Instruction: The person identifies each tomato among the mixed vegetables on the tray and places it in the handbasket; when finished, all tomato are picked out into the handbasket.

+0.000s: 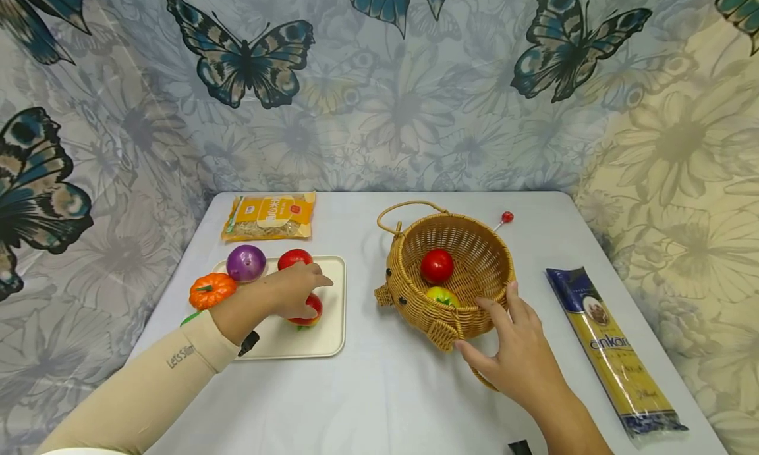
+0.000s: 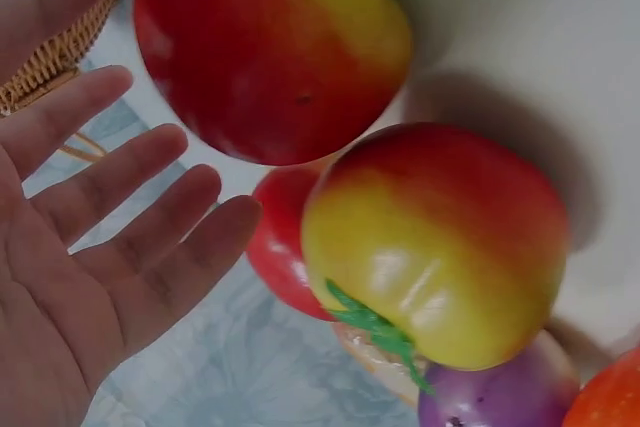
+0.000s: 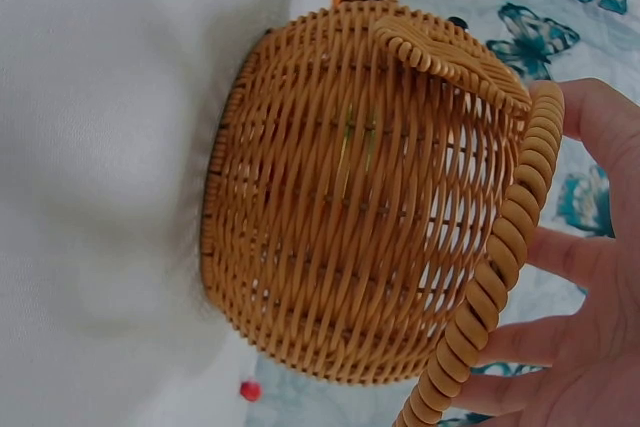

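My left hand (image 1: pixel 290 290) is spread over the cream tray (image 1: pixel 328 310), palm towards two red-and-yellow toy tomatoes (image 2: pixel 440 247). One of them (image 1: pixel 308 310) shows below the fingers in the head view; the other is hidden there by the hand. A red tomato (image 1: pixel 294 257) lies just beyond, with a purple onion-like vegetable (image 1: pixel 246 263) and an orange pumpkin (image 1: pixel 212 291) to the left. My right hand (image 1: pixel 522 349) rests at the near rim of a wicker basket (image 1: pixel 415 310), fingers extended behind its handle (image 3: pixel 500 257). Inside the basket sit a red tomato (image 1: pixel 437 266) and a yellow-green one (image 1: pixel 443 296).
A yellow food packet (image 1: pixel 269 216) lies behind the tray. To the right of the basket is a long blue-and-gold pasta packet (image 1: pixel 617 349). A red lollipop (image 1: pixel 506 216) lies behind the basket. A butterfly-patterned cloth (image 1: pixel 409 112) hangs behind the white table (image 1: pixel 385 389).
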Demonstrator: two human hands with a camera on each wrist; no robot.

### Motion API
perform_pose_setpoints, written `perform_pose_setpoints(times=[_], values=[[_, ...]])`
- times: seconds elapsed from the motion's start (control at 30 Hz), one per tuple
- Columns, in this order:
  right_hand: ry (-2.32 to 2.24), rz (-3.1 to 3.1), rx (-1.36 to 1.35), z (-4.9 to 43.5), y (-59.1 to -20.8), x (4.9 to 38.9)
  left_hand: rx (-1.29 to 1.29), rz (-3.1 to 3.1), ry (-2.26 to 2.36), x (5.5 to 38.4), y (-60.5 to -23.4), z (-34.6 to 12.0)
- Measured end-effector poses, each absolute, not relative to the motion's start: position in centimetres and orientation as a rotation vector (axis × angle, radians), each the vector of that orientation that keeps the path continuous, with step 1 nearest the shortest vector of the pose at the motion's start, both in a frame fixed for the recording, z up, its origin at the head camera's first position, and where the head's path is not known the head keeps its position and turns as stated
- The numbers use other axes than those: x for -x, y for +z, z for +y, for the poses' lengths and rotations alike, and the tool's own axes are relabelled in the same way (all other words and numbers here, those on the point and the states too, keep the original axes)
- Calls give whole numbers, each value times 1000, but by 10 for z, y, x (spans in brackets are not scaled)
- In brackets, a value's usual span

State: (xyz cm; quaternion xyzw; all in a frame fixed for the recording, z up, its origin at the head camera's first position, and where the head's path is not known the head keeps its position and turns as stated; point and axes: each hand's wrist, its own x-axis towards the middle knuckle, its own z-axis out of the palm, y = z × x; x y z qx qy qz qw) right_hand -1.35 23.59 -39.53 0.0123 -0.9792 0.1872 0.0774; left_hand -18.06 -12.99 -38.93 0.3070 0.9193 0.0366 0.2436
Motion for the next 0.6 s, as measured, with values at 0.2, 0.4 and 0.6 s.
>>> perform_pose_setpoints(times=[0.2, 0.4, 0.6], values=[[564, -2939, -30, 236, -394, 13, -830, 2461, 69, 178, -394, -135], [558, -2956, -20, 235, -394, 14, -877, 2446, 68, 175, -397, -139], [570, -2951, -23, 235, -394, 13, -874, 2444, 99, 174, -394, -140]])
